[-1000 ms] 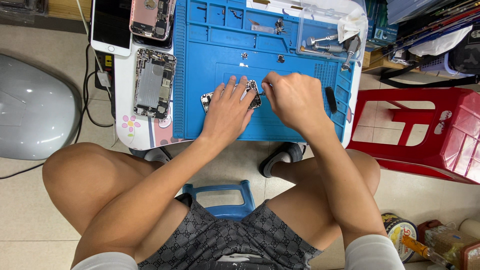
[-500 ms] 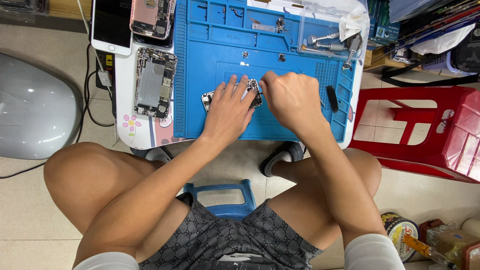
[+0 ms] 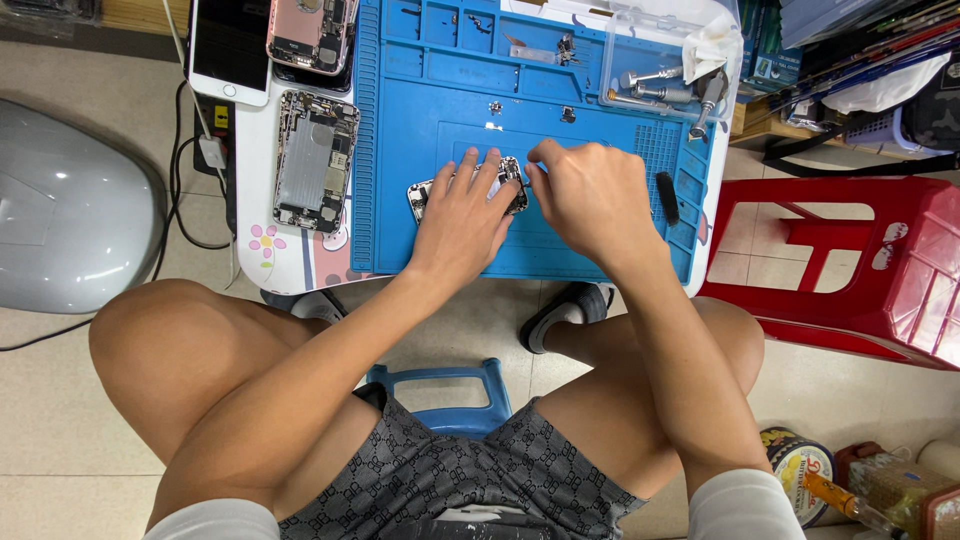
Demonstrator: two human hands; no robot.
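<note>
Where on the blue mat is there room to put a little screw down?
Bare blue mat lies left of the left hand, beside the opened phone. Another strip lies below the right hand. The tools crowd the top right.
</note>
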